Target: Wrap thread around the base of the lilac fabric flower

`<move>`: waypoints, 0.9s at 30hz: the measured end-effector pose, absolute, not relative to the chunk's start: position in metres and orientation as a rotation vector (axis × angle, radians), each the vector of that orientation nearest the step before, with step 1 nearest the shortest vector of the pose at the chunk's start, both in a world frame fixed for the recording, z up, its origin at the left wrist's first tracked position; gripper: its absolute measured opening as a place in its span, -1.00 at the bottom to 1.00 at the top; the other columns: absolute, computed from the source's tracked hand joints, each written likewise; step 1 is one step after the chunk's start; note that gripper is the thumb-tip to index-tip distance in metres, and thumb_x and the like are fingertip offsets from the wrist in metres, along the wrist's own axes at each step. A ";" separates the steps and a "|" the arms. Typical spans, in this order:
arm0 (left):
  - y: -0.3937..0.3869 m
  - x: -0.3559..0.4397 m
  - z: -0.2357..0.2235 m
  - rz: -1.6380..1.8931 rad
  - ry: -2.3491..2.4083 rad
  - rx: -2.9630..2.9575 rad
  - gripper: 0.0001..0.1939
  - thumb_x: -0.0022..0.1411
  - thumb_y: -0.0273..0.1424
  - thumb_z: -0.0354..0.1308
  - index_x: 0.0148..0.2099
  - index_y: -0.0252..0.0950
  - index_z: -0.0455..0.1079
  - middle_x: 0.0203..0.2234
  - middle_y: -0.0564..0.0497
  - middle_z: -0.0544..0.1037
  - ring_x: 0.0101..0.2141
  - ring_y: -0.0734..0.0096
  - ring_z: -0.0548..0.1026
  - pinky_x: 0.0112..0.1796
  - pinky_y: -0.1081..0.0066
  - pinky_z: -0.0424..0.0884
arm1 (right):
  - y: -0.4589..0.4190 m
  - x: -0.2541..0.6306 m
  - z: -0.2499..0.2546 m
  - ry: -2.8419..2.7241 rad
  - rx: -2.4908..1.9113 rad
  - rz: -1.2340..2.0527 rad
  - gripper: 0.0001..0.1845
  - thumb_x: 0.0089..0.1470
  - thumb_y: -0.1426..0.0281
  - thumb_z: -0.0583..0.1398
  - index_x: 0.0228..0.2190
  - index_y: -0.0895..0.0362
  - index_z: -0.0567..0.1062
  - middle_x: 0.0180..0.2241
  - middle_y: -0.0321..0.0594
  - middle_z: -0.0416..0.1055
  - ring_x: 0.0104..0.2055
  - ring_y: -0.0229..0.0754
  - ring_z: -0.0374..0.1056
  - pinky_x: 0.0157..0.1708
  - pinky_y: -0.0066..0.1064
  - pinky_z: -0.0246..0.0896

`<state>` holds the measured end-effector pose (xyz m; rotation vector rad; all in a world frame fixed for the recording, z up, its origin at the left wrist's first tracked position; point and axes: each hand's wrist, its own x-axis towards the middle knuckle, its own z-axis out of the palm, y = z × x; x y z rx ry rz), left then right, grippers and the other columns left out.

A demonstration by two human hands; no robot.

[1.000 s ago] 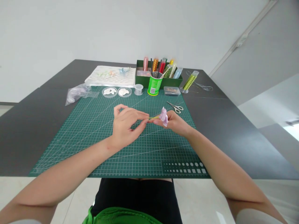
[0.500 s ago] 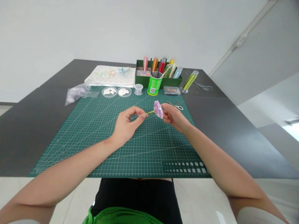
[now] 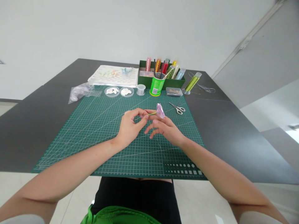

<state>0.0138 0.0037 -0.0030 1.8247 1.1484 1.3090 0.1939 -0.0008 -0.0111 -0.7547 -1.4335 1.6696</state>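
Observation:
A handmade lilac flower point(image 3: 159, 111) on a thin yellow-green stem is held sideways over the cutting mat, its bloom to the right. My left hand point(image 3: 133, 124) pinches the stem's left end between thumb and fingers. Close beside the bloom, my right hand point(image 3: 167, 129) has its fingers stretched apart, one finger reaching behind the stem toward the left hand. Whether that finger touches the stem I cannot tell. A pair of white-handled scissors point(image 3: 178, 109) lies just beyond the right hand.
The green cutting mat point(image 3: 93, 137) covers the table's middle. Along its far side stand shallow dishes of white pieces point(image 3: 112, 91), a small lidded tub point(image 3: 140, 89), a green can point(image 3: 157, 85) of tools, a flat clear case point(image 3: 174, 92) and a green thread spool point(image 3: 193, 82). A plastic bag point(image 3: 80, 92) lies left.
My right hand has moved from the bloom's far right side down and left, spreading its fingers under and behind the flower. The scissors are now uncovered. My left hand keeps its pinch.

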 end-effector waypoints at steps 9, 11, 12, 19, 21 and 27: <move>0.005 0.022 -0.017 1.213 1.042 1.622 -0.80 0.31 -0.26 0.22 -0.30 -0.27 0.50 -0.33 -0.01 0.66 -0.26 0.31 0.57 -0.14 0.30 0.44 | -0.009 0.176 -0.013 -1.132 -1.039 1.262 -0.73 0.00 0.19 0.42 -0.31 0.10 0.64 -0.65 -0.50 0.02 -0.59 -0.39 -0.17 -0.62 -0.45 -0.21; 0.004 0.024 -0.019 1.193 1.022 1.555 -0.78 0.29 -0.22 0.24 -0.28 -0.28 0.53 -0.35 0.00 0.66 -0.29 0.34 0.55 -0.16 0.31 0.44 | -0.010 0.176 -0.012 -1.082 -1.057 1.210 -0.76 -0.07 0.21 0.46 -0.41 0.11 0.64 -0.65 -0.46 0.09 -0.58 -0.39 -0.16 -0.61 -0.44 -0.19; 0.004 0.025 -0.020 1.185 0.999 1.513 -0.77 0.28 -0.21 0.25 -0.26 -0.28 0.54 -0.34 0.00 0.66 -0.30 0.35 0.55 -0.17 0.31 0.44 | -0.010 0.176 -0.011 -1.060 -1.057 1.200 -0.76 -0.10 0.22 0.47 -0.44 0.11 0.65 -0.64 -0.44 0.15 -0.58 -0.40 -0.15 -0.61 -0.44 -0.18; 0.014 0.020 -0.022 1.011 0.789 1.232 -0.66 0.33 -0.12 0.20 -0.18 -0.29 0.63 -0.24 -0.12 0.72 -0.31 0.34 0.58 -0.17 0.27 0.48 | 0.000 0.189 -0.008 -0.936 -1.051 1.264 -0.78 -0.14 0.22 0.46 -0.45 0.08 0.68 -0.61 -0.36 0.36 -0.63 -0.44 -0.17 -0.67 -0.44 -0.28; 0.016 0.018 -0.022 0.970 0.771 1.209 -0.68 0.31 -0.13 0.23 -0.16 -0.28 0.64 -0.26 -0.12 0.73 -0.31 0.33 0.59 -0.19 0.28 0.48 | 0.003 0.192 -0.007 -0.940 -1.039 1.273 -0.79 -0.15 0.23 0.47 -0.46 0.08 0.68 -0.60 -0.36 0.38 -0.64 -0.45 -0.16 -0.67 -0.44 -0.28; 0.018 0.017 -0.021 0.911 0.756 1.274 -0.71 0.18 -0.18 0.38 -0.16 -0.28 0.65 -0.32 -0.09 0.73 -0.30 0.31 0.61 -0.19 0.27 0.50 | 0.004 0.196 -0.005 -0.966 -1.008 1.333 -0.80 -0.14 0.24 0.46 -0.49 0.09 0.65 -0.51 -0.32 0.48 -0.65 -0.47 -0.18 -0.68 -0.43 -0.30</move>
